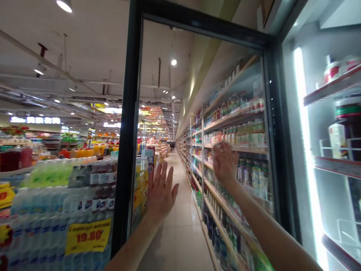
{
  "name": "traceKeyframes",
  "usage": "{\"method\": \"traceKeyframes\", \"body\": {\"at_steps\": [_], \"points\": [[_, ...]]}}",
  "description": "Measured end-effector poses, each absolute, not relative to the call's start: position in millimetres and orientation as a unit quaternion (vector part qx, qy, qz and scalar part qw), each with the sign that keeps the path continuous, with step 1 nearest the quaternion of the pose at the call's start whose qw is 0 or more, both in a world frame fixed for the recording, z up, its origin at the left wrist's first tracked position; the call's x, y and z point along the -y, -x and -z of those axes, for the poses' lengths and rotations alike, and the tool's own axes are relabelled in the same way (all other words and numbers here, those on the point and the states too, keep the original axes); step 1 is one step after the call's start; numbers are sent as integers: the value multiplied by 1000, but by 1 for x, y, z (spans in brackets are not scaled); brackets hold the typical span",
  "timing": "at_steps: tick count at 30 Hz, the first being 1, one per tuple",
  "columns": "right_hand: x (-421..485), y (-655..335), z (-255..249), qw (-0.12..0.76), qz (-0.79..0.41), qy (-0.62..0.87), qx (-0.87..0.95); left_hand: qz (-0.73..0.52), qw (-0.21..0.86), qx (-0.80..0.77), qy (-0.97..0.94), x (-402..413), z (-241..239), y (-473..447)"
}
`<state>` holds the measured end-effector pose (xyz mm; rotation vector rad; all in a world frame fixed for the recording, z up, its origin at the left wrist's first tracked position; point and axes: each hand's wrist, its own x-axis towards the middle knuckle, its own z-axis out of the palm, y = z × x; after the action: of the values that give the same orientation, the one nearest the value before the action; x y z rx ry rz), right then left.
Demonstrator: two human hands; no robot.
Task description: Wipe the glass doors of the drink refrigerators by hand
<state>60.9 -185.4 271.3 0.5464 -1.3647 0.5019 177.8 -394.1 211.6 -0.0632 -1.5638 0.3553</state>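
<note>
A glass cooler door [129,124] with a thick black frame swings out in front of me. My left hand [160,194] is raised at the lower left of its pane, fingers stretched and slightly spread, holding nothing. It looks flat to the glass, though contact is hard to confirm. Farther right and a little higher, my right hand [225,162] is held up to the same pane. Motion smears its fingers, which seem bent, and whether anything lies under them cannot be made out. Bottles on shelves [244,133] show through or in the glass behind this hand.
To the right, the lit cooler interior holds shelves [335,165] with jars and cartons beside a bright light strip [306,150]. Stacked bottle packs [53,210] with a yellow price sign [88,236] stand left of the door. A tiled aisle [176,210] appears in the pane.
</note>
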Motion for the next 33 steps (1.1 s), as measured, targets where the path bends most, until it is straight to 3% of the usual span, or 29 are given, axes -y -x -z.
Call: {"method": "traceKeyframes", "body": {"at_steps": [2, 4, 6, 9, 11, 16, 18, 24, 29, 33], "points": [[173, -50, -291, 707, -355, -98, 604, -156, 691, 705, 26, 393, -212, -178], [179, -52, -295, 692, -380, -77, 609, -156, 691, 705, 26, 393, -212, -178], [201, -68, -278, 689, -307, -179, 632, -159, 694, 702, 27, 393, -212, -178], [229, -90, -240, 669, -105, -416, 607, -166, 696, 698, 32, 395, -212, -179], [224, -89, -234, 661, -45, -469, 584, -166, 696, 698, 34, 395, -212, -179], [176, -53, -305, 689, -347, -124, 624, -163, 693, 701, 26, 393, -212, -179], [181, -55, -322, 682, -378, -96, 619, -171, 697, 695, 26, 393, -212, -179], [219, -83, -282, 664, -80, -425, 609, -174, 696, 695, 45, 395, -212, -181], [145, -41, -317, 713, -327, -148, 602, -157, 696, 700, 44, 392, -211, -184], [147, -38, -322, 713, -344, -120, 599, -156, 695, 701, 41, 391, -211, -183]]}}
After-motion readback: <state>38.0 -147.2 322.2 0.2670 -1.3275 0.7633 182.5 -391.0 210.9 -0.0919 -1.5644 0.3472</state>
